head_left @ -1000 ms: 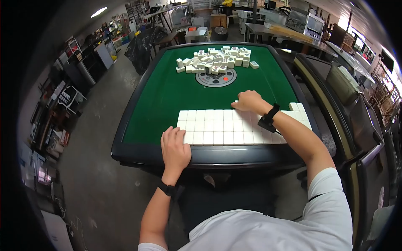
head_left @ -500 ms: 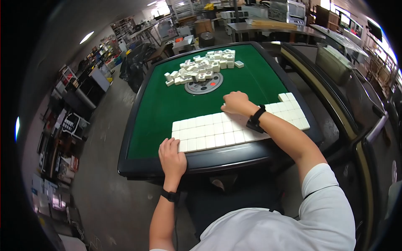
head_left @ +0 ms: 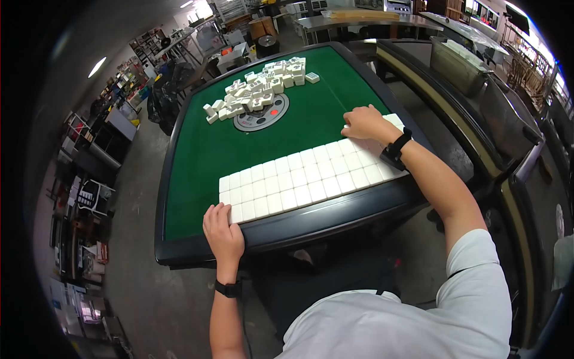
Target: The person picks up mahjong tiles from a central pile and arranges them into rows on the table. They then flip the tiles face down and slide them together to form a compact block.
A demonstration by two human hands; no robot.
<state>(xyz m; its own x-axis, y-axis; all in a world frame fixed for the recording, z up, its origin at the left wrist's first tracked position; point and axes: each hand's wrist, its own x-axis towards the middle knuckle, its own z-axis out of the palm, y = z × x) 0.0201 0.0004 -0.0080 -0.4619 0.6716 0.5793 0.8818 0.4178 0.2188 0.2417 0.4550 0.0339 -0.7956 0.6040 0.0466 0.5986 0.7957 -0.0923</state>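
Note:
A block of white mahjong tiles (head_left: 293,178) lies face down in close rows along the near side of the green table top (head_left: 197,173). My left hand (head_left: 224,234) rests at the block's near left corner, fingers stretched out and touching the end tiles. At the block's far edge, toward the right, is my right hand (head_left: 368,124), its fingers curled down. A sliver of a white tile shows at its fingertips; the rest is hidden by the hand. Farther off, a loose heap of mahjong tiles (head_left: 257,90) lies partly over the round centre panel (head_left: 263,119).
A raised dark rim (head_left: 317,218) frames the table. One tile (head_left: 312,78) lies apart, right of the heap. Beyond the right side stands dark framed furniture (head_left: 442,107). A black plastic bag (head_left: 164,99) is on the left, and a metal workbench (head_left: 365,23) is at the back.
My right hand has shifted rightward along the far edge of the tile block. The view has turned right, so the table appears farther left. My left hand stays at the block's corner.

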